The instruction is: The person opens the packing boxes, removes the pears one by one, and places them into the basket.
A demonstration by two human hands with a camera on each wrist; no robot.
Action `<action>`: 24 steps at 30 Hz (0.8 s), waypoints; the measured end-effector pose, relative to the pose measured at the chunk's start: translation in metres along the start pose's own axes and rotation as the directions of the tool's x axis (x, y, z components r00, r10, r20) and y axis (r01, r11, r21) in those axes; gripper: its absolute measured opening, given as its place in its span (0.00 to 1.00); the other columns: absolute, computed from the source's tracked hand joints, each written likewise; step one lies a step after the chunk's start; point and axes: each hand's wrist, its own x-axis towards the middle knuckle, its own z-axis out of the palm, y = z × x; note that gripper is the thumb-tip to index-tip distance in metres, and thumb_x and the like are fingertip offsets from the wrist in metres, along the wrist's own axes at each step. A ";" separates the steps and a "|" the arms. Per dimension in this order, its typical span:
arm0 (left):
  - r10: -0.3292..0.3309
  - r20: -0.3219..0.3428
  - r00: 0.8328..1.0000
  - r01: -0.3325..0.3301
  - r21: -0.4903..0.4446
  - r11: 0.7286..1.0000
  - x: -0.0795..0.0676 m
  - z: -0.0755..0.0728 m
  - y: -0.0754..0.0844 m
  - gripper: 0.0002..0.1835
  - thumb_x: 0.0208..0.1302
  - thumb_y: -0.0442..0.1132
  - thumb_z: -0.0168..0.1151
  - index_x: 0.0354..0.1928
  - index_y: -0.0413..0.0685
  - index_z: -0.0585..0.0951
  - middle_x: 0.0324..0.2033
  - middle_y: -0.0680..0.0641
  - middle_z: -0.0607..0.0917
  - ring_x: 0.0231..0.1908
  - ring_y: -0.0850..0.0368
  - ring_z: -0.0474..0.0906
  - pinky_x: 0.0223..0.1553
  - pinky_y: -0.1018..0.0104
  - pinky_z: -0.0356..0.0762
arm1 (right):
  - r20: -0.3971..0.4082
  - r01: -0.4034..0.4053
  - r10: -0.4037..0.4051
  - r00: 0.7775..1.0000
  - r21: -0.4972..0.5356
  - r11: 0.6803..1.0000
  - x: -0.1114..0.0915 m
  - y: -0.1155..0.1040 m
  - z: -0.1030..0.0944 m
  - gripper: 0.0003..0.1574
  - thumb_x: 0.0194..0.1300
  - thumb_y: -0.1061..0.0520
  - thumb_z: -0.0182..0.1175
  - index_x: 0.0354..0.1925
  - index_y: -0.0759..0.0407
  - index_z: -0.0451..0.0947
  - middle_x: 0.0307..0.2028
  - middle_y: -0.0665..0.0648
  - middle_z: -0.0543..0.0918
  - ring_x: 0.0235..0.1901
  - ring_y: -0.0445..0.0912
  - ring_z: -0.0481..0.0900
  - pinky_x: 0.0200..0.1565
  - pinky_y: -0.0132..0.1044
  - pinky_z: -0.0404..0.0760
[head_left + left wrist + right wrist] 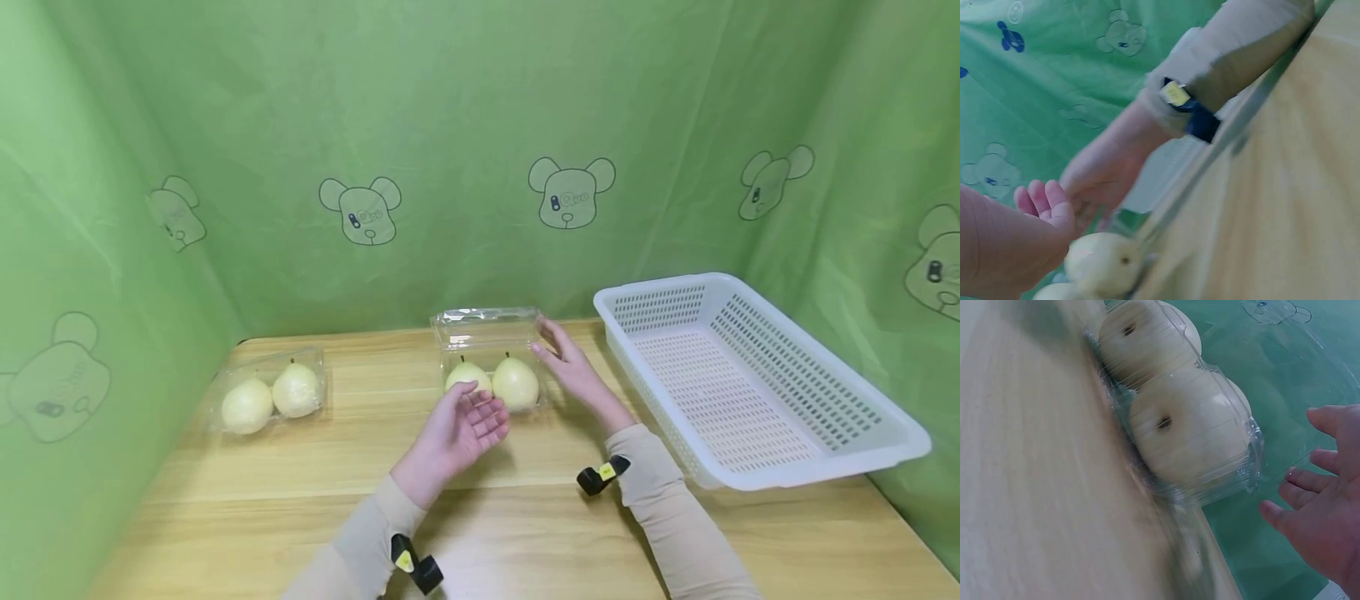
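Two pale yellow pears [516, 385] sit side by side in a clear plastic clamshell box [1222, 487] near the table's back edge. Its transparent lid [487, 329] stands raised behind them. At the lid's right side is my right hand [573, 367], fingers spread and mostly straight; whether the fingertips [1317, 417] touch the plastic I cannot tell. In front of the box hovers my left hand [459, 432], palm turned up and fingers loosely bent, holding nothing and partly covering the left pear [465, 375]. The left wrist view shows a pear [1102, 265] just beyond that hand.
Another clear box [321, 362] with two pears [296, 389] lies at the table's left. A white perforated plastic basket [750, 479] stands on the right, close to my right forearm. Green printed curtains [465, 100] enclose the wooden table [300, 475].
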 end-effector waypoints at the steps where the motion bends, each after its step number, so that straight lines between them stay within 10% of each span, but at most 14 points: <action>1: 0.022 0.004 1.000 -0.022 0.013 1.000 -0.001 0.000 0.004 0.13 0.70 0.50 0.50 0.40 0.48 0.73 0.37 0.50 0.82 0.43 0.56 0.79 0.58 0.60 0.78 | 0.002 -0.001 0.001 1.000 0.006 1.000 0.000 0.000 0.000 0.40 0.74 0.54 0.50 0.75 0.66 0.46 0.74 0.69 0.53 0.74 0.63 0.52 0.74 0.57 0.54; 7: 0.224 0.009 0.974 -0.222 0.190 0.956 -0.006 -0.003 0.026 0.17 0.71 0.46 0.47 0.53 0.41 0.71 0.47 0.47 0.80 0.49 0.52 0.77 0.59 0.58 0.77 | 0.014 -0.024 0.024 1.000 0.019 1.000 0.001 0.005 0.000 0.41 0.74 0.53 0.50 0.76 0.63 0.45 0.75 0.67 0.52 0.75 0.61 0.51 0.74 0.57 0.53; 13: 0.475 -0.018 0.880 -0.418 0.446 0.791 -0.006 -0.005 0.039 0.22 0.69 0.41 0.53 0.62 0.39 0.69 0.58 0.42 0.76 0.61 0.45 0.70 0.66 0.48 0.69 | 0.020 -0.032 0.031 0.999 0.031 0.999 0.001 0.006 0.001 0.43 0.74 0.52 0.51 0.76 0.62 0.43 0.76 0.67 0.50 0.75 0.61 0.49 0.75 0.57 0.52; 16: 0.585 0.007 0.811 -0.448 0.649 0.614 -0.003 -0.010 0.041 0.26 0.67 0.41 0.56 0.66 0.41 0.68 0.64 0.42 0.73 0.67 0.45 0.66 0.70 0.46 0.63 | 0.021 -0.034 0.034 0.999 0.031 0.999 0.002 0.007 0.001 0.43 0.74 0.53 0.50 0.77 0.62 0.42 0.76 0.67 0.49 0.76 0.62 0.48 0.75 0.58 0.51; 20: 0.667 0.110 0.737 -0.395 0.871 0.293 0.005 -0.022 0.043 0.35 0.66 0.42 0.59 0.73 0.44 0.60 0.73 0.42 0.62 0.74 0.41 0.55 0.74 0.42 0.53 | 0.037 -0.043 0.041 0.998 0.028 0.999 0.003 0.006 0.002 0.44 0.74 0.53 0.50 0.77 0.60 0.39 0.77 0.66 0.46 0.76 0.62 0.46 0.75 0.58 0.49; 24: 0.650 0.179 0.739 -0.278 0.959 0.052 0.010 -0.031 0.046 0.42 0.66 0.44 0.59 0.76 0.44 0.51 0.76 0.40 0.52 0.77 0.40 0.42 0.76 0.42 0.41 | 0.052 -0.048 0.046 0.998 0.030 0.998 0.002 0.005 0.002 0.46 0.75 0.52 0.49 0.77 0.60 0.36 0.77 0.66 0.44 0.76 0.62 0.44 0.75 0.58 0.48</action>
